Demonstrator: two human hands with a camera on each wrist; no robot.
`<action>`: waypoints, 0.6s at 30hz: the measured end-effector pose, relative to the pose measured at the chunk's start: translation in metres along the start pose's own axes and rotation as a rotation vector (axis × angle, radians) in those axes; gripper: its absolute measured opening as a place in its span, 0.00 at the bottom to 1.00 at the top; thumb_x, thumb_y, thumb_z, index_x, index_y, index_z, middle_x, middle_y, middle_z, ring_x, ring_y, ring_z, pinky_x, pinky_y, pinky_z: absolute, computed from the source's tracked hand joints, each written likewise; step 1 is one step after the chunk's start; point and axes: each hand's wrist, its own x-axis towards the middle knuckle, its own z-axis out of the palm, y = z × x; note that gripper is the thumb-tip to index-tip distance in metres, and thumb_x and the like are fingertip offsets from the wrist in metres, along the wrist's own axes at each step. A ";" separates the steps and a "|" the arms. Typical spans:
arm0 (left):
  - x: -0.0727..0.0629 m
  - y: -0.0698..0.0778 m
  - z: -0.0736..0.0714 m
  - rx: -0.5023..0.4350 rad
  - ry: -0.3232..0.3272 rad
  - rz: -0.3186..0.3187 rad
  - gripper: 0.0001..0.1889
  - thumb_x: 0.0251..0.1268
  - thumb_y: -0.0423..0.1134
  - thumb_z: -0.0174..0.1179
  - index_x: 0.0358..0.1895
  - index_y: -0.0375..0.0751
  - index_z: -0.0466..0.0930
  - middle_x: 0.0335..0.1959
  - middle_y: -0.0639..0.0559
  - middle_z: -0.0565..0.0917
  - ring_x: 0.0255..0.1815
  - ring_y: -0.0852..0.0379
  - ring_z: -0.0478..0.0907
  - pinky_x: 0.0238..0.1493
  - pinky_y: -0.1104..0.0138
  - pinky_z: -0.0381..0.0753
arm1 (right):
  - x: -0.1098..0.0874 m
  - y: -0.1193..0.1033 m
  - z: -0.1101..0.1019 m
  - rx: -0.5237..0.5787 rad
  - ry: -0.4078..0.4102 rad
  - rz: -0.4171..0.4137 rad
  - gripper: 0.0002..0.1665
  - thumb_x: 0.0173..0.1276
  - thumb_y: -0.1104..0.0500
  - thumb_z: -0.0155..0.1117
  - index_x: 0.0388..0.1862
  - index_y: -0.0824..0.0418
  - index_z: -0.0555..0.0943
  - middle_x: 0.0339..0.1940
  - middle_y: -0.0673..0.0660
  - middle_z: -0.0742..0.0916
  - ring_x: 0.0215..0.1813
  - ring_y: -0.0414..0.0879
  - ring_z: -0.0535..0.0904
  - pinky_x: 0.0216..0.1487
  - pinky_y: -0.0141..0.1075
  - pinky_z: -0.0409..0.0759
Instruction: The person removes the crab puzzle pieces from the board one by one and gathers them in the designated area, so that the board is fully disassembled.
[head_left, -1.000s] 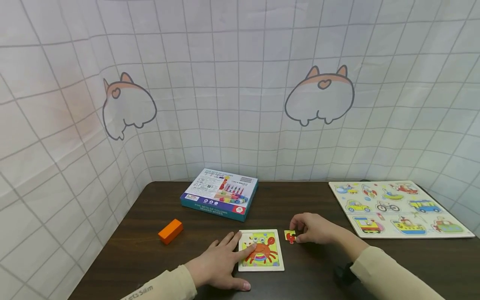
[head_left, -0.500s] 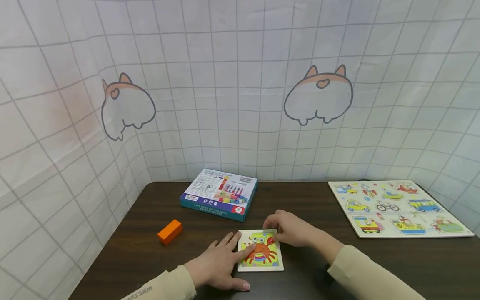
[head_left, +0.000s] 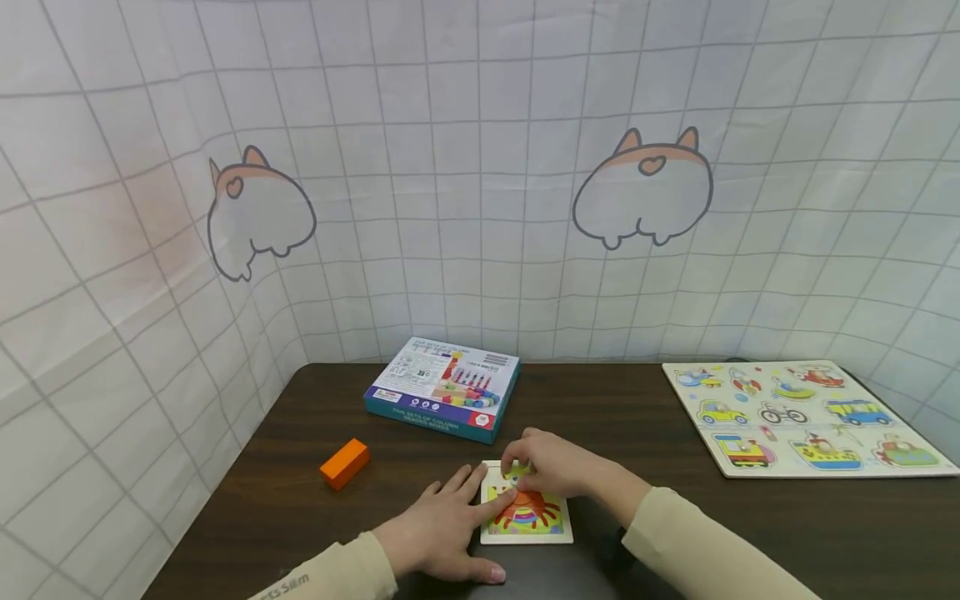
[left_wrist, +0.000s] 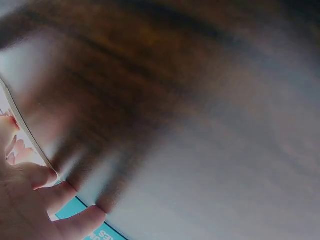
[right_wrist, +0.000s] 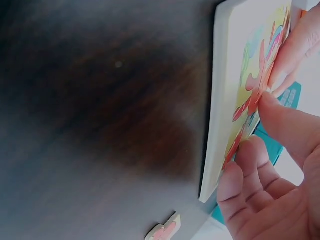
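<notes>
Right hand (head_left: 552, 465) shifted left, partly covering crab puzzle (head_left: 534, 515), grip unclear; left hand (head_left: 447, 527) spread; loose piece (right_wrist: 168, 228) nearby.

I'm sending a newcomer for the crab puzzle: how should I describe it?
On the dark table, find the teal-sided box near the back. Nearer the person, partly covered by the left hand and right hand, lies the crab puzzle, small and white-framed. Unlike the wider vehicle board, it shows a single red crab on yellow.

Box (head_left: 429, 418): “FIVE SETS…”; L slv (head_left: 348, 571): “Slim”
</notes>
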 end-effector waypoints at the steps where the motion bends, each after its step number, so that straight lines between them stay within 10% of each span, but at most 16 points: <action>1: 0.000 0.000 0.000 0.001 0.001 0.002 0.45 0.59 0.73 0.61 0.80 0.75 0.55 0.85 0.46 0.52 0.83 0.37 0.52 0.72 0.34 0.64 | 0.000 -0.001 0.000 0.002 -0.003 0.003 0.09 0.67 0.64 0.71 0.45 0.55 0.86 0.41 0.53 0.81 0.41 0.43 0.75 0.45 0.37 0.80; 18: -0.002 0.000 -0.002 -0.002 0.011 0.012 0.45 0.60 0.73 0.61 0.80 0.74 0.55 0.85 0.46 0.52 0.83 0.37 0.52 0.72 0.34 0.64 | 0.000 -0.009 0.001 0.019 0.018 0.062 0.13 0.65 0.65 0.73 0.47 0.57 0.83 0.45 0.54 0.82 0.47 0.48 0.78 0.58 0.50 0.83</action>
